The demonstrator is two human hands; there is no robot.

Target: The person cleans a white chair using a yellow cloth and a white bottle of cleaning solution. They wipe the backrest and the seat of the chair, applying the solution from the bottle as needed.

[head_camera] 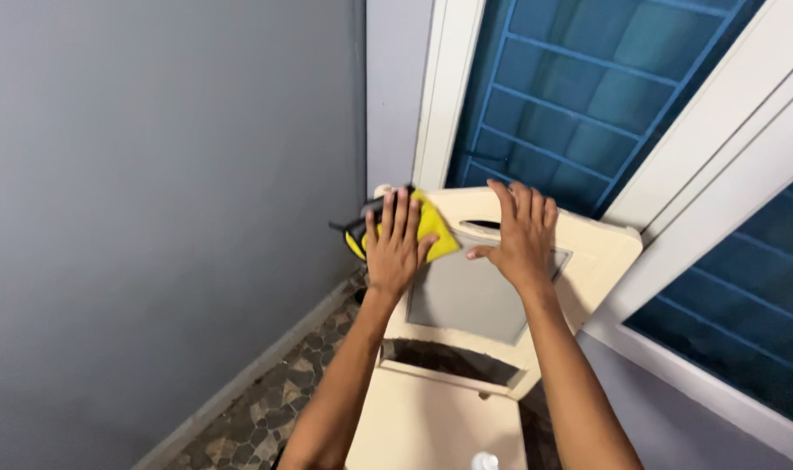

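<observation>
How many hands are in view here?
2. The left hand lies flat on a yellow cloth at the chair back's top corner; the right hand rests on the back beside it.

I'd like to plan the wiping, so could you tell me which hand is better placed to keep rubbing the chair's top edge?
Probably the left hand: it presses the yellow cloth on the chair, while the right hand lies bare.

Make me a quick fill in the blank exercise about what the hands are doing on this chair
The left hand presses a ____ cloth on the chair back.
The right hand lies ____ on the chair, holding nothing.
The floor has a ____ pattern.

Missing words: yellow; flat; stone
</observation>
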